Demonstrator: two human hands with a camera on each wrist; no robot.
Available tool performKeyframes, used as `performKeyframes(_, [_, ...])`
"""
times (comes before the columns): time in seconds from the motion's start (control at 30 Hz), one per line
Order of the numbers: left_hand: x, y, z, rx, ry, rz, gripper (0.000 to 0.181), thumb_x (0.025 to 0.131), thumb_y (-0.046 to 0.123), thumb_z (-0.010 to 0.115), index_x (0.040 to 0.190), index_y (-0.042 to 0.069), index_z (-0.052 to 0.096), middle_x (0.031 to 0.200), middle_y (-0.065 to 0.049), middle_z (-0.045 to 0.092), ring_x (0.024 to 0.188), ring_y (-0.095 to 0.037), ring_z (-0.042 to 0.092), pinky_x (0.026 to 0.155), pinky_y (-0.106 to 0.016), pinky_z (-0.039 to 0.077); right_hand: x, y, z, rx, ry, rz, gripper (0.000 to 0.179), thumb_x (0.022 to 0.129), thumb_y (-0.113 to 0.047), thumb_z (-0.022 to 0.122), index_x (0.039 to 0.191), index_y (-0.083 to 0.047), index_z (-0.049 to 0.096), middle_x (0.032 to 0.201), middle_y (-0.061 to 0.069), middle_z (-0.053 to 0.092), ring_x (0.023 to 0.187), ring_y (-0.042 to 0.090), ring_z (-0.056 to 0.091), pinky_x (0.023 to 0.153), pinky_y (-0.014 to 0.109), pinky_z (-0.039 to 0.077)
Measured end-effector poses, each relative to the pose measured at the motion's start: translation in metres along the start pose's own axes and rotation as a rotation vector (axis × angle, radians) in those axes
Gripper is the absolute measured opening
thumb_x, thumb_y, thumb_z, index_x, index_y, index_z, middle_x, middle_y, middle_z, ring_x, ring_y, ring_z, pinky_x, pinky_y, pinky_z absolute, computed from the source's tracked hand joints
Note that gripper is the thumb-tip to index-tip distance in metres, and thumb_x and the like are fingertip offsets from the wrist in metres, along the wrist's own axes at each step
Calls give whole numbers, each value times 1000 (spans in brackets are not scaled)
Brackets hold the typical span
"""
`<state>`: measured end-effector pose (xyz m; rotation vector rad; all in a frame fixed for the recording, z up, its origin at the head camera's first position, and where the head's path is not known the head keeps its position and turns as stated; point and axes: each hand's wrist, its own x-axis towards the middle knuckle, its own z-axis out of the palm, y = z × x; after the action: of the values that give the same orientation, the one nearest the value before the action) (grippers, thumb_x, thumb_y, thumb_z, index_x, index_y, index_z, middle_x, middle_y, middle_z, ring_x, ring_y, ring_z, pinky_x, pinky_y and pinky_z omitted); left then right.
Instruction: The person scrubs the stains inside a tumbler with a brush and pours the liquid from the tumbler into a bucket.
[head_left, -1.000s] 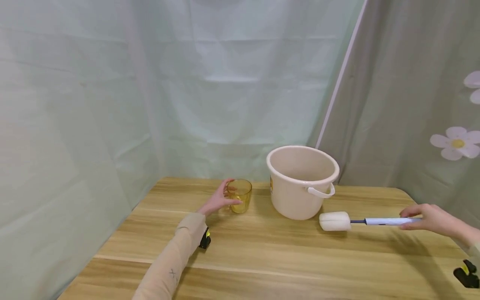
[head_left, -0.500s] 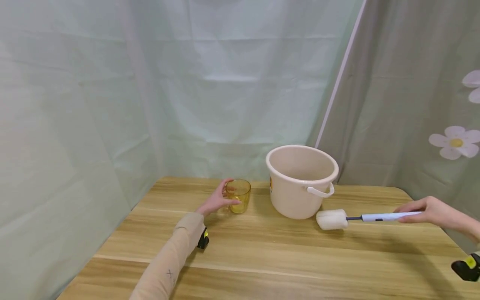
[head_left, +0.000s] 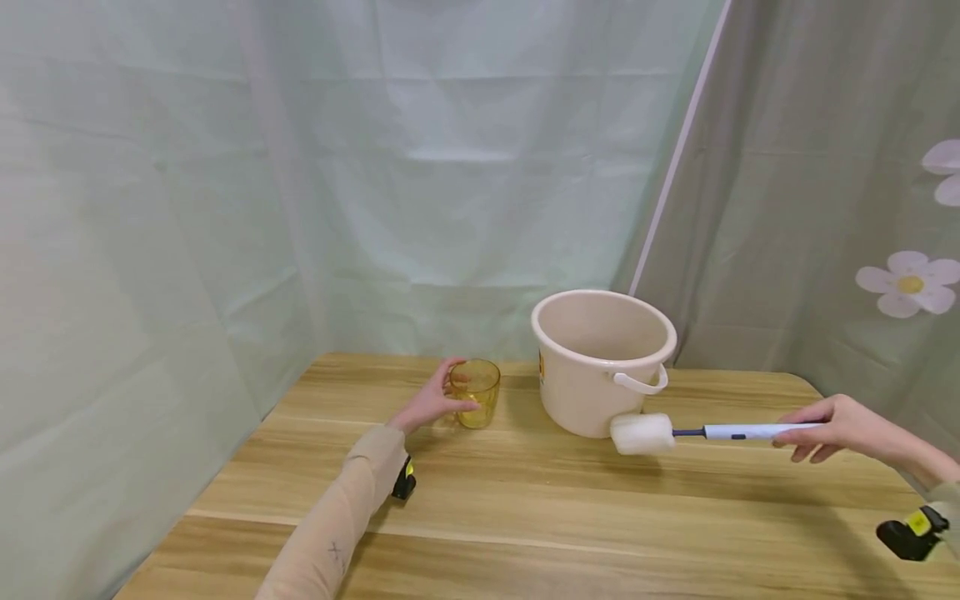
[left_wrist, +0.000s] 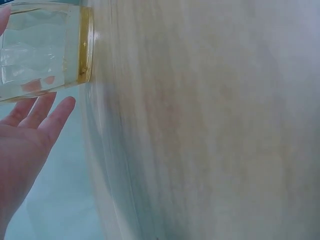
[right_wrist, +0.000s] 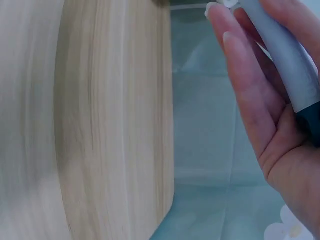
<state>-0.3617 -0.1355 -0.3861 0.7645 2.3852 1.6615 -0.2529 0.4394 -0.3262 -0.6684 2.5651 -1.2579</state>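
Observation:
A clear amber-yellow glass cup stands upright on the wooden table. My left hand holds it from the left, thumb across the front and fingers round the far side. In the left wrist view, fingers of that hand lie along the side of the glass. At the right, my right hand grips the pale blue handle of a cup brush with a white sponge head. The brush lies level above the table, its head pointing left. In the right wrist view the handle runs across the palm.
A cream bucket with a white handle stands behind the sponge head, which overlaps its base in the head view. Pale green curtains hang behind the wooden table and at its sides.
My right hand has raised the cup brush a little and moved it left, bringing its sponge head in front of the bucket's base. My left hand has stayed at the glass.

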Motion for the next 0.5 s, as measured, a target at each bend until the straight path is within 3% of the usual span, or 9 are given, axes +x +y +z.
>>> performKeyframes(0.13, [0,-3,-1,8,-5,14,83,77,13,73,140,5,19,129,-26,36,116,-39,36,86,-49,36,2,1,4,28,-22,-16,20,90,-2,51,99,-7,69,83,13,65,65,26,63,54,41,49])
performKeyframes(0.23, [2,-14,-2,20,10,35,84,75,14,75,139,4,20,128,-24,38,115,-39,36,87,-51,34,4,1,8,43,-50,-20,19,90,-2,51,98,-5,68,81,14,65,62,25,62,52,40,49])
performKeyframes(0.37, [5,-28,-3,35,37,50,85,73,16,77,138,6,22,124,-19,42,113,-35,39,88,-49,33,9,0,13,36,-88,-32,17,90,-3,52,98,-3,67,79,12,65,60,24,62,49,40,49])
performKeyframes(0.5, [4,-31,-3,22,40,40,87,72,18,78,139,11,23,123,-16,44,111,-32,42,85,-45,38,13,-3,15,38,-105,-55,19,90,-1,51,99,-5,67,79,12,65,60,25,61,49,40,49])
